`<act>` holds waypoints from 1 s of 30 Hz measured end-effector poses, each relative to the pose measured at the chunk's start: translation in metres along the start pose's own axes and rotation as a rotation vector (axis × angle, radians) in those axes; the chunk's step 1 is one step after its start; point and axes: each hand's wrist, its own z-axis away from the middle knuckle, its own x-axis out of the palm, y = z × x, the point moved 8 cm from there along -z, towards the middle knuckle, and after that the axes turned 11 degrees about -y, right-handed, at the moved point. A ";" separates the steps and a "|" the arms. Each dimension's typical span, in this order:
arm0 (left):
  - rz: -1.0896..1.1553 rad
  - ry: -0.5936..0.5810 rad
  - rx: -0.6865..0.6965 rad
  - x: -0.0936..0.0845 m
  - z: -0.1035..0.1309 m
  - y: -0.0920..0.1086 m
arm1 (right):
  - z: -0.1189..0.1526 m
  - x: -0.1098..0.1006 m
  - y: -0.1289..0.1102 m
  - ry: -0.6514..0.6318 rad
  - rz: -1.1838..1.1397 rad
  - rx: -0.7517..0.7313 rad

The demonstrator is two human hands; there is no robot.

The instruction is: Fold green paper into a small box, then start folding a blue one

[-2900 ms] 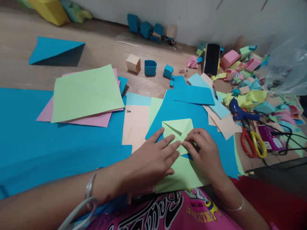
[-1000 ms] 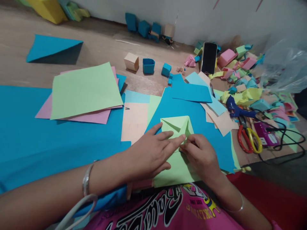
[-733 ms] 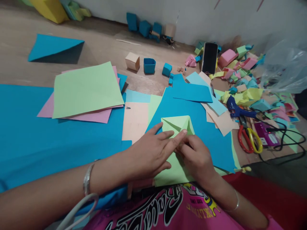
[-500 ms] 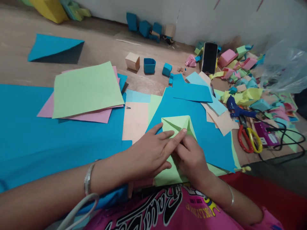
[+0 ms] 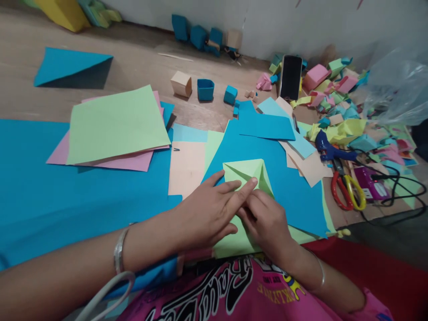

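A light green sheet of paper (image 5: 245, 164) with folds meeting in its middle lies in front of me on a blue sheet (image 5: 290, 189). My left hand (image 5: 212, 207) rests flat over its left part, fingers stretched out and the index fingertip pressing near the centre of the folds. Close beside that fingertip, my right hand (image 5: 269, 218) has its fingers curled in a pinch at the paper's near right side. The paper edge between the right fingers is mostly hidden by both hands.
Stacked green and pink sheets (image 5: 117, 127) lie to the left. Small paper boxes (image 5: 205, 90) stand beyond the work. On the right are scissors (image 5: 347, 191), a blue glue gun (image 5: 332, 149), a purple box with cables (image 5: 371, 183), a phone (image 5: 290, 78) and heaped paper pieces (image 5: 347, 107).
My right fingers have drawn slightly down and away from the left index fingertip. My left hand stays pressed on the green paper. The whole view has shifted a little.
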 end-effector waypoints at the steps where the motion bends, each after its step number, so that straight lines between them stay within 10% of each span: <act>1: 0.003 -0.006 -0.002 0.000 0.000 0.000 | 0.002 -0.002 0.005 -0.005 0.015 0.025; 18: -0.151 0.058 0.042 -0.002 0.003 0.002 | 0.039 -0.042 0.050 0.110 0.131 0.080; 30: -0.166 0.161 0.061 -0.004 0.003 0.006 | 0.027 -0.013 0.031 0.001 0.224 -0.103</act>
